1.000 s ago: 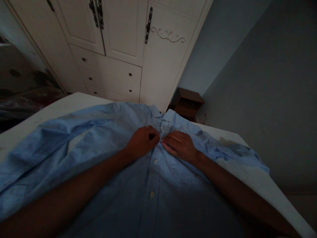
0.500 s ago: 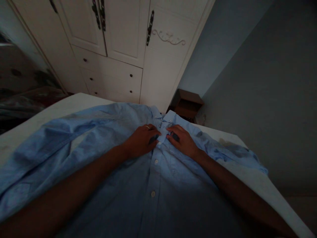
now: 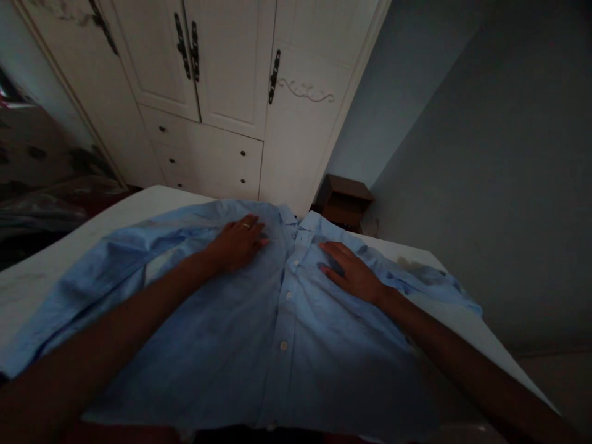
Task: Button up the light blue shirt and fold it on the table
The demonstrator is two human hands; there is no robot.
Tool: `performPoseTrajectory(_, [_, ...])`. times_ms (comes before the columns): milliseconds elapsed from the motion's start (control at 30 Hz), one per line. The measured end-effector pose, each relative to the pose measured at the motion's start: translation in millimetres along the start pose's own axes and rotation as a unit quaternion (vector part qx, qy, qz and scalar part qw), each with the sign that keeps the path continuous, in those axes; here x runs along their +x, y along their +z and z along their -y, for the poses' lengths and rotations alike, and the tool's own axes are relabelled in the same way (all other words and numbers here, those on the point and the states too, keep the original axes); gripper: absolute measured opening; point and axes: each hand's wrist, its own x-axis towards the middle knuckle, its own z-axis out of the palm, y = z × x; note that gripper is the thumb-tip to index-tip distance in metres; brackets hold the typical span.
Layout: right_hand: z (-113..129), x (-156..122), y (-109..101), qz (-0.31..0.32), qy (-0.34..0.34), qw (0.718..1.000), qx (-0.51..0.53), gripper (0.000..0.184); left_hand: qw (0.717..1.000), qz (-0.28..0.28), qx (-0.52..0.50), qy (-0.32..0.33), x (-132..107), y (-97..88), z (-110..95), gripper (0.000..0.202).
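Observation:
A light blue button-up shirt (image 3: 240, 333) lies front side up, its collar (image 3: 300, 216) at the far end and its sleeves spread to both sides. Down its middle runs the button placket (image 3: 285, 314), with several pale buttons showing. My left hand (image 3: 238, 242), with a ring on one finger, rests on the chest left of the placket, fingers stretched out. On the opposite side, my right hand (image 3: 349, 268) is over the chest just right of the placket, thumb and fingers apart. Neither hand holds anything.
Under the shirt is a white table (image 3: 481, 345). Beyond it stands a white wardrobe (image 3: 296, 148) with dark handles and drawers. A small brown cabinet (image 3: 345, 197) is by the grey wall (image 3: 509, 185). Plastic-covered items (image 3: 41, 209) lie at the left.
Both hands have let go of the placket below the collar and moved apart, the left hand farther, onto the shirt's chest. The view has shifted slightly, showing the shirt's hem.

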Motion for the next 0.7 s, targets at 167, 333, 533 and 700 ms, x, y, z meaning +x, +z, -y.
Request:
performPoseTrajectory(167, [2,-52,-35,-0.04,0.154,0.987,-0.029,0.042,0.995,-0.038,0.012,-0.091,-32,-31.2,27,0.055])
performPoseTrajectory(333, [7,-96,-59,-0.003,0.33,0.944,0.005,0.043,0.965,-0.205,-0.026,-0.159,-73,-62.2,8,0.035])
performPoseTrajectory(533, [7,-118,-66,0.05,0.423,0.905,0.008,0.047,0.914,-0.155,-0.056,-0.371,-141,-64.6,-15,0.032])
performPoseTrajectory(700, [6,-114,-65,0.085,0.476,0.866,0.128,0.039,0.907,-0.075,-0.016,-0.413,-181,-55.8,-28,0.049])
